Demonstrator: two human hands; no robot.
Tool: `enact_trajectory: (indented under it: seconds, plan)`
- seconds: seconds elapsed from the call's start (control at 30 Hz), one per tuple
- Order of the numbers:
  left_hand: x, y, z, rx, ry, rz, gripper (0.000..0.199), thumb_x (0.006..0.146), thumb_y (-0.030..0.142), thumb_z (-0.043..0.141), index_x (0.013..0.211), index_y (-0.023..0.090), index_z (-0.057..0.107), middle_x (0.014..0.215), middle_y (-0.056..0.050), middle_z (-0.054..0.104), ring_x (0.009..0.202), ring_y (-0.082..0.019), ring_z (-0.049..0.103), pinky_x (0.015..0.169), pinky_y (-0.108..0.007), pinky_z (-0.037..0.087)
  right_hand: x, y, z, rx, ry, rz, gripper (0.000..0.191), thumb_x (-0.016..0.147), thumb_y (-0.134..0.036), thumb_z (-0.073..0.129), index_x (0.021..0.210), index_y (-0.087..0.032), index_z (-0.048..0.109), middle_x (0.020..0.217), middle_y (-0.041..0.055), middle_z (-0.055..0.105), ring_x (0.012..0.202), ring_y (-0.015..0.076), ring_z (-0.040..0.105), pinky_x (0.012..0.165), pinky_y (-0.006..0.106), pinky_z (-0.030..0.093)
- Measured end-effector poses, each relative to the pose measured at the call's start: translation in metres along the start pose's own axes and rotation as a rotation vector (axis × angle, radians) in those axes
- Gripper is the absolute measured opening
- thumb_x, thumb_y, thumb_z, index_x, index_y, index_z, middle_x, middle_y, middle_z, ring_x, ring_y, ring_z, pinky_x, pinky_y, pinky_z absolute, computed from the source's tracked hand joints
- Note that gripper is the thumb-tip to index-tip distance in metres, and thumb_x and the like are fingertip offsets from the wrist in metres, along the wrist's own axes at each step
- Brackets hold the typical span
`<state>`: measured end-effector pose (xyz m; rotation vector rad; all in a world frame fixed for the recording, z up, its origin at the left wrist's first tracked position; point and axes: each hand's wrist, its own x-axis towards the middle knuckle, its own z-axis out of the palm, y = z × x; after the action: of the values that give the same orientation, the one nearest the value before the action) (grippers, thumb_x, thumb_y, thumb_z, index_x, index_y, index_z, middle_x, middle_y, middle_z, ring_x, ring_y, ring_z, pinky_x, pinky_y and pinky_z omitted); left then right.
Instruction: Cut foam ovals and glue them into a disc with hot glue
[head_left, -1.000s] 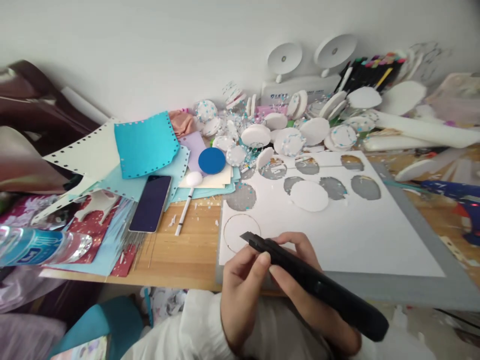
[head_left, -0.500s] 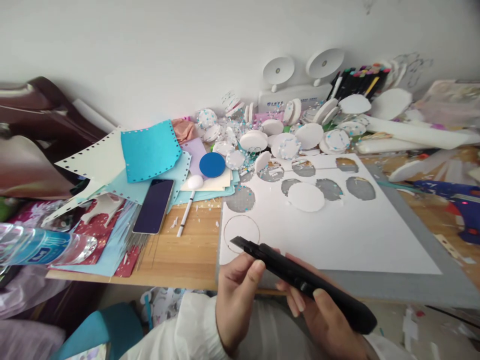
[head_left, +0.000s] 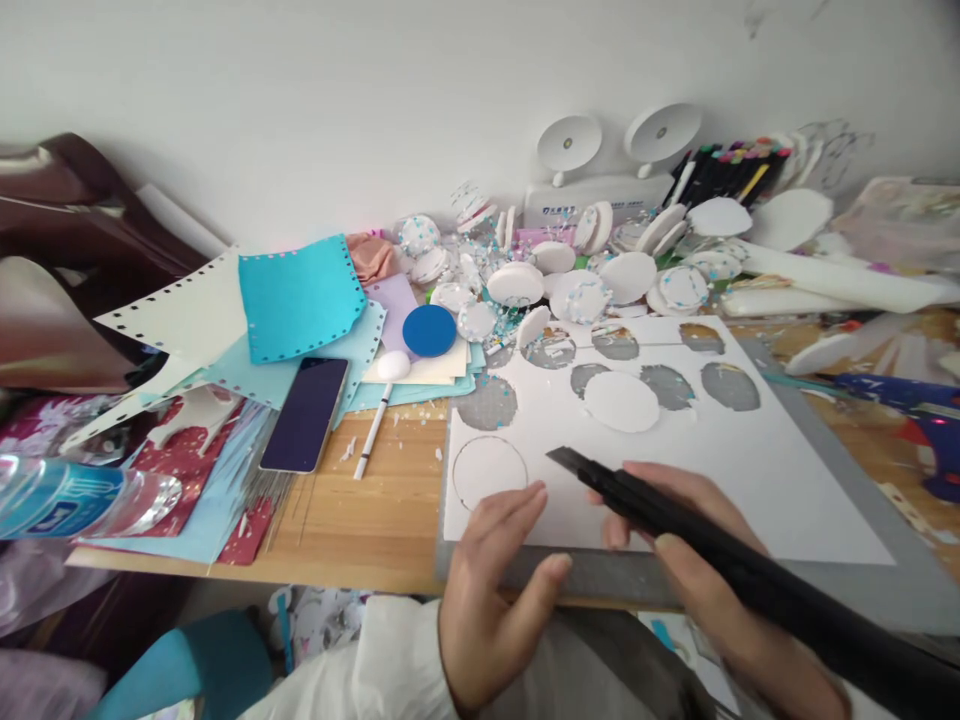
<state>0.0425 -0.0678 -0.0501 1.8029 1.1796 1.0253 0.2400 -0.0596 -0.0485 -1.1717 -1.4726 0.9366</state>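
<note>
My right hand point(head_left: 705, 545) is closed around a black utility knife point(head_left: 675, 515). Its dark blade points left, above the white sheet point(head_left: 750, 480). My left hand point(head_left: 499, 590) is open, thumb apart from the fingers, and its fingertips reach the sheet's lower left part. Just beyond those fingers a circle point(head_left: 490, 472) is outlined on the sheet. Farther up, several round holes are cut through it, showing the grey cutting mat point(head_left: 862, 585) underneath. A loose white disc point(head_left: 622, 402) lies on the sheet beside the holes.
White discs point(head_left: 581, 295), some dotted blue, are heaped at the back. Left are a phone point(head_left: 305, 415), a marker point(head_left: 373, 435), a blue disc point(head_left: 429, 330), coloured sheets point(head_left: 300, 300) and a water bottle point(head_left: 82, 497). A blue glue gun point(head_left: 900, 400) lies at the right.
My left hand has let go of the knife's front end and opened over the sheet's lower left. My right hand has carried the knife to the right.
</note>
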Motion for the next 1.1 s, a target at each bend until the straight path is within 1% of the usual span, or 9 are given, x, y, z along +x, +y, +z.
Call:
enact_trajectory:
  seconds: [0.07,0.13,0.2,0.3,0.47,0.67,0.73,0.93,1.1]
  plan:
    - [0.002,-0.013,-0.009,0.289,-0.075,0.160,0.058,0.088,0.039,0.059,0.140,0.016,0.046,0.139,-0.017,0.054,0.130,-0.030,0.048,0.106,-0.049,0.042,0.019,-0.002,-0.002,-0.076,0.081,-0.029,0.018,0.086,-0.026,0.061,0.103,-0.027,0.054,0.080,0.0020,0.062,0.065,0.0179,0.061,0.059,0.030,0.053]
    - [0.008,-0.025,-0.019,0.543,-0.189,0.242,0.080,0.081,0.056,0.061,0.143,0.011,0.040,0.146,-0.021,0.046,0.136,-0.036,0.040,0.110,-0.055,0.033,0.037,-0.002,0.003,-0.122,0.050,-0.057,0.015,0.084,-0.021,0.061,0.094,-0.026,0.052,0.080,0.0012,0.058,0.063,0.0158,0.056,0.053,0.026,0.048]
    - [0.017,-0.035,-0.027,0.713,-0.287,0.256,0.102,0.072,0.073,0.058,0.146,0.007,0.034,0.151,-0.023,0.037,0.140,-0.040,0.033,0.113,-0.060,0.024,0.053,0.001,0.013,-0.124,-0.072,-0.062,0.015,0.084,-0.018,0.057,0.095,-0.025,0.051,0.081,0.0009,0.057,0.066,0.0151,0.056,0.056,0.025,0.047]
    - [0.028,-0.049,-0.034,0.830,-0.335,0.215,0.119,0.065,0.086,0.049,0.149,0.005,0.025,0.154,-0.023,0.029,0.143,-0.040,0.026,0.115,-0.060,0.017,0.064,0.014,0.027,-0.100,-0.160,-0.067,0.012,0.083,-0.018,0.055,0.092,-0.023,0.049,0.076,-0.0011,0.054,0.063,0.0135,0.052,0.055,0.024,0.043]
    - [0.029,-0.061,-0.033,0.894,-0.318,0.188,0.115,0.072,0.085,0.040,0.150,0.003,0.022,0.156,-0.022,0.026,0.145,-0.037,0.023,0.116,-0.052,0.013,0.056,0.034,0.033,-0.132,-0.227,0.009,0.014,0.081,-0.019,0.054,0.091,-0.024,0.045,0.065,-0.0060,0.045,0.051,0.0101,0.040,0.047,0.023,0.032]
    - [0.028,-0.059,-0.032,0.910,-0.319,0.169,0.109,0.075,0.081,0.042,0.150,0.004,0.024,0.156,-0.020,0.026,0.145,-0.034,0.023,0.117,-0.045,0.003,0.054,0.030,0.033,-0.270,-0.267,0.058,0.011,0.082,-0.021,0.051,0.090,-0.024,0.046,0.060,-0.0068,0.046,0.048,0.0101,0.042,0.048,0.024,0.032]
    - [0.030,-0.059,-0.032,0.903,-0.323,0.172,0.109,0.075,0.081,0.042,0.150,0.004,0.025,0.156,-0.020,0.026,0.145,-0.034,0.023,0.117,-0.044,0.002,0.056,0.030,0.033,-0.324,-0.290,0.002,0.014,0.080,-0.019,0.051,0.092,-0.024,0.046,0.062,-0.0054,0.051,0.049,0.0108,0.045,0.049,0.024,0.035]
    - [0.030,-0.058,-0.032,0.892,-0.324,0.164,0.107,0.075,0.078,0.045,0.149,0.004,0.026,0.156,-0.019,0.027,0.145,-0.034,0.023,0.118,-0.045,-0.001,0.062,0.033,0.036,-0.426,-0.314,-0.288,0.017,0.078,-0.011,0.046,0.089,-0.024,0.046,0.068,-0.0006,0.057,0.059,0.0146,0.054,0.055,0.026,0.042]
    - [0.030,-0.057,-0.032,0.898,-0.322,0.137,0.105,0.074,0.078,0.048,0.149,0.006,0.028,0.155,-0.018,0.029,0.144,-0.034,0.027,0.118,-0.046,-0.006,0.063,0.031,0.038,-0.458,-0.339,-0.372,0.016,0.078,-0.010,0.044,0.087,-0.023,0.046,0.064,0.0001,0.052,0.056,0.0161,0.049,0.052,0.029,0.041]
